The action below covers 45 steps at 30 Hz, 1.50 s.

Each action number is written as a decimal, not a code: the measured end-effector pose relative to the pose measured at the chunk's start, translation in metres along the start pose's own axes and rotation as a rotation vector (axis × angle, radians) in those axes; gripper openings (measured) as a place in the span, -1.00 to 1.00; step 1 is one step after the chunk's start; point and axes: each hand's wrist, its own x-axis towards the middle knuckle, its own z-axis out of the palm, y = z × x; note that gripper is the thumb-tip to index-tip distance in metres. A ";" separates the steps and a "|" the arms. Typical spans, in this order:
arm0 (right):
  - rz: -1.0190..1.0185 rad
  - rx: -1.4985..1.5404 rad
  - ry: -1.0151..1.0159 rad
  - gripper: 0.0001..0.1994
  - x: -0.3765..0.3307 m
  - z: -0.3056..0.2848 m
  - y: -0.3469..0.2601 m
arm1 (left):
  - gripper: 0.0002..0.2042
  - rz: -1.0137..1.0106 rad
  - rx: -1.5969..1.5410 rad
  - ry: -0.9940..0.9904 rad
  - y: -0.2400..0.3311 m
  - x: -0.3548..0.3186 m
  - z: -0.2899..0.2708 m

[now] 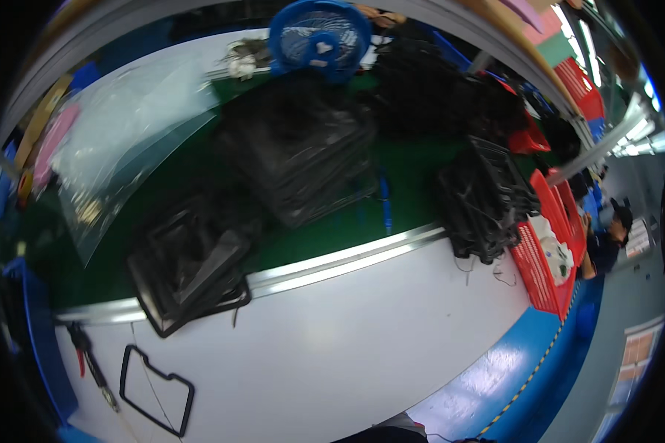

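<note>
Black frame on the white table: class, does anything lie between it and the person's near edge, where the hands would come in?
Nothing visible does. The black frame lies on the bare white table; a red-handled tool lies beside it on its left. Neither hand is in view.

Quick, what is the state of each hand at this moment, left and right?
Left hand: not in view, state cannot be told.
Right hand: not in view, state cannot be told.
</note>
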 end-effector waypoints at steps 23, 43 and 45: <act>-1.615 -0.563 0.667 -0.34 -0.231 -0.083 -0.417 | -0.60 -0.218 -0.351 0.248 -0.209 -0.044 0.073; -1.068 -0.348 1.375 -0.31 -0.151 -0.171 -0.240 | -0.46 0.155 -0.885 0.718 -0.203 -0.057 -0.020; -0.582 -0.179 1.549 -0.41 -0.152 -0.199 -0.140 | -0.53 0.365 -1.029 0.886 -0.185 -0.130 -0.050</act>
